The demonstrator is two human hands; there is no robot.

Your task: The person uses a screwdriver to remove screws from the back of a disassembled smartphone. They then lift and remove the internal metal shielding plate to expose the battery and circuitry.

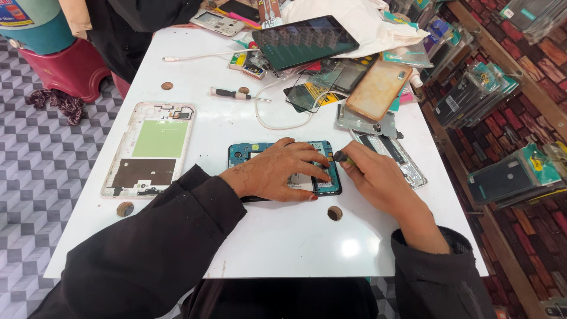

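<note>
**Your hands on the opened phone at the near middle of the table**

Much of the opened phone (277,155) is hidden: your left hand (274,172) lies across its middle, so only its blue board at the left end and its teal right edge show. What sits under your palm cannot be made out. The tool in your right hand (378,180) is mostly buried in your fist; only a dark rounded end (340,156) sticks out, and its tip is too small to read. The far right corner of the white table (283,236) is a heap of overlapping parts, and the racks on the right run out of the picture.

The phone lies flat, just near of the table's centre, directly under your left hand and touching it. Your right hand sits just right of the phone, its tool end at the phone's far right corner.

Your left hand is spread flat, fingers stretched right and pressing on the phone's right half. Your right hand is curled narrow around the tool, thumb and forefinger pinching it close to the dark end.

To the left lies a white phone frame (149,149) with a green patch, well apart from your hands. Farther off rest a small screwdriver (233,93), a dark tablet (304,40) and a tan phone case (379,88). A metal frame (407,159) lies just beyond your right hand
</note>
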